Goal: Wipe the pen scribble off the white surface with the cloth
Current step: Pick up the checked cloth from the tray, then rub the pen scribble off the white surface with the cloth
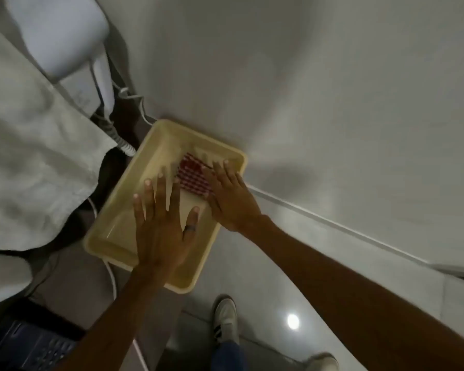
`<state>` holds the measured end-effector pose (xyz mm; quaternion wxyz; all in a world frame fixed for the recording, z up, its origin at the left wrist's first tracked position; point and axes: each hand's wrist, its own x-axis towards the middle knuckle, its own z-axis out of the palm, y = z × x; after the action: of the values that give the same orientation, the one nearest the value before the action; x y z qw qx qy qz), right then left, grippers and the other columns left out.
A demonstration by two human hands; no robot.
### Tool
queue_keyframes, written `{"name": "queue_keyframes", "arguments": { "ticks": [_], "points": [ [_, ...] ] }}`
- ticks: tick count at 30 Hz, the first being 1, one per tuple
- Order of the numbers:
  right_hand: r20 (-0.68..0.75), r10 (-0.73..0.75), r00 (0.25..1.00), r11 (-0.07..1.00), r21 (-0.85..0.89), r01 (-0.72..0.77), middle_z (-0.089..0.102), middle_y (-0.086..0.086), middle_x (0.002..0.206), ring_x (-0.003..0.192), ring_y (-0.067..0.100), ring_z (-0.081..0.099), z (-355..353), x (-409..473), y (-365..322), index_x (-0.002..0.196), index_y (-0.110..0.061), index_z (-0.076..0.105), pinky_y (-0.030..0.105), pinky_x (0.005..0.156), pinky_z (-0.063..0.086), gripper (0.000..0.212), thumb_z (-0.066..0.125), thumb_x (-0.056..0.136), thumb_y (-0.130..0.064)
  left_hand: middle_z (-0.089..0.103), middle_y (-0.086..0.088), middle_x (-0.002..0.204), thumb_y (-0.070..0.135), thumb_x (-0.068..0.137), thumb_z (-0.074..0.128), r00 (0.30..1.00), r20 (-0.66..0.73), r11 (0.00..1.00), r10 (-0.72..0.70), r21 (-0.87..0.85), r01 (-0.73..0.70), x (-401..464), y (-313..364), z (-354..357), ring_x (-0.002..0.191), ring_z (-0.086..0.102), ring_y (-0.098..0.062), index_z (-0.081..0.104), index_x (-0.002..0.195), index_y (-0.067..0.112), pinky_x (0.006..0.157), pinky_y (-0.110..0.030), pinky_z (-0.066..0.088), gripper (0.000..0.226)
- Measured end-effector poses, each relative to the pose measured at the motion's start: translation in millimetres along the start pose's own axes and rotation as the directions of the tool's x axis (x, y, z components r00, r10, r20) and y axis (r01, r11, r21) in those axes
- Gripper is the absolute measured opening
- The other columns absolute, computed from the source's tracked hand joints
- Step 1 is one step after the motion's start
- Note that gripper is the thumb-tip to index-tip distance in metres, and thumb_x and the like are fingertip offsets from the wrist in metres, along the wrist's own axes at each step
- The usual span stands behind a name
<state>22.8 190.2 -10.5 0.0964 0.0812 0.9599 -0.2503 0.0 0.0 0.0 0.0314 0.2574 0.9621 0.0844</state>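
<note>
A cream tray (110, 207) with a pale, whitish inner surface lies on the floor against a wall. A small red-and-white checked cloth (192, 175) lies flat in the tray's far half. My right hand (231, 199) presses flat on the cloth's right edge, fingers stretched out, so part of the cloth is hidden under it. My left hand (161, 231) rests flat on the tray's middle with fingers spread and nothing in it; a dark ring sits on its thumb. No pen scribble shows on the uncovered surface.
A white wall (306, 89) rises just behind the tray. A large pale sheet (38, 156) hangs at the left, with white cables (123, 145) beside the tray's far corner. My shoe (225, 319) stands on the glossy floor below the tray. A dark blue object (32, 346) lies at bottom left.
</note>
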Motion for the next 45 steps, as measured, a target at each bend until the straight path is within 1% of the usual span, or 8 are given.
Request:
{"name": "queue_keyframes", "arguments": {
  "ticks": [8, 13, 17, 20, 24, 33, 37, 45],
  "points": [
    [0.334, -0.035, 0.942, 0.907, -0.385, 0.17, -0.01, 0.004, 0.181, 0.164, 0.043, 0.008, 87.1, 106.6, 42.5, 0.169, -0.044, 0.003, 0.059, 0.126, 0.029, 0.096, 0.066, 0.097, -0.048, 0.013, -0.017, 0.182, 0.056, 0.106, 0.029, 0.986, 0.074, 0.988, -0.149, -0.033, 0.152, 16.7, -27.3, 92.3, 0.168, 0.003, -0.044, 0.033, 0.17, 0.016, 0.135, -0.066, 0.005, 0.076],
    [0.088, -0.102, 0.991, 0.97, -0.21, 0.119, 0.02, 0.007, 0.178, 0.142, 0.041, 0.039, 70.8, 94.7, 29.0, 0.165, -0.036, 0.034, 0.048, 0.111, 0.045, 0.081, 0.068, 0.093, -0.021, 0.008, -0.018, 0.182, 0.057, 0.106, 0.027, 0.979, 0.052, 0.972, -0.198, -0.122, 0.203, 7.3, -5.8, 80.6, 0.168, -0.002, -0.043, 0.028, 0.172, 0.018, 0.135, -0.068, 0.004, 0.077],
    [-0.404, -0.146, 0.903, 0.989, -0.028, 0.147, 0.051, 0.016, 0.161, 0.112, 0.035, 0.044, 50.1, 30.1, 30.1, 0.15, -0.021, 0.061, 0.045, 0.087, 0.055, 0.077, 0.069, 0.076, -0.001, 0.013, -0.02, 0.181, 0.054, 0.109, 0.035, 0.98, -0.11, 0.974, -0.167, -0.173, 0.147, -15.1, 34.0, 57.8, 0.167, -0.002, -0.043, 0.025, 0.172, 0.018, 0.134, -0.065, 0.004, 0.073],
    [-0.446, -0.018, 0.895, 0.999, 0.026, 0.033, 0.037, 0.007, 0.164, 0.112, 0.033, 0.04, 53.5, -48.8, 53.7, 0.154, -0.025, 0.051, 0.044, 0.088, 0.055, 0.073, 0.054, 0.082, -0.011, 0.017, -0.022, 0.179, 0.055, 0.109, 0.035, 0.987, -0.129, 0.981, -0.096, -0.182, 0.072, -44.3, 75.5, 57.6, 0.167, -0.003, -0.037, 0.028, 0.171, 0.017, 0.135, -0.053, -0.002, 0.073],
    [-0.213, 0.325, 0.922, 0.943, 0.142, -0.3, 0.027, 0.005, 0.174, 0.133, 0.039, 0.045, 94.0, -165.0, 111.3, 0.162, -0.033, 0.035, 0.05, 0.106, 0.054, 0.08, 0.061, 0.09, -0.009, 0.017, -0.021, 0.18, 0.057, 0.106, 0.038, 0.996, 0.003, 0.982, 0.085, -0.168, -0.083, -93.6, 131.7, 98.0, 0.167, 0.006, -0.041, 0.03, 0.171, 0.015, 0.136, -0.053, -0.001, 0.078],
    [-0.041, 0.786, 0.617, 0.606, 0.25, -0.755, 0.03, 0.004, 0.175, 0.131, 0.036, 0.047, 213.5, -354.0, 241.0, 0.163, -0.027, 0.041, 0.048, 0.111, 0.053, 0.073, 0.06, 0.096, -0.005, 0.015, -0.015, 0.181, 0.06, 0.106, 0.029, 0.897, 0.388, 0.969, 0.214, -0.201, -0.144, -180.2, 215.2, 236.6, 0.168, 0.004, -0.038, 0.033, 0.17, 0.019, 0.135, -0.059, 0.006, 0.075],
    [-0.075, 0.854, 0.515, 0.512, 0.299, -0.806, 0.031, 0.006, 0.175, 0.124, 0.038, 0.049, 264.1, -378.5, 302.1, 0.162, -0.023, 0.043, 0.048, 0.106, 0.055, 0.072, 0.063, 0.095, -0.006, 0.02, -0.018, 0.18, 0.055, 0.106, 0.037, 0.863, 0.414, 0.955, 0.289, -0.19, -0.228, -190.9, 234.5, 311.0, 0.167, 0.011, -0.043, 0.036, 0.169, 0.017, 0.134, -0.063, 0.013, 0.074],
    [-0.057, 0.831, 0.554, 0.548, 0.261, -0.795, 0.022, 0.01, 0.178, 0.144, 0.045, 0.039, 353.7, -362.6, 418.4, 0.166, -0.027, 0.034, 0.057, 0.117, 0.035, 0.069, 0.039, 0.1, -0.046, 0.016, -0.02, 0.18, 0.053, 0.107, 0.032, 0.828, 0.445, 0.938, 0.34, -0.097, -0.333, -190.6, 246.1, 466.0, 0.168, 0.006, -0.046, 0.029, 0.171, 0.014, 0.134, -0.064, 0.01, 0.075]
  ]
}}
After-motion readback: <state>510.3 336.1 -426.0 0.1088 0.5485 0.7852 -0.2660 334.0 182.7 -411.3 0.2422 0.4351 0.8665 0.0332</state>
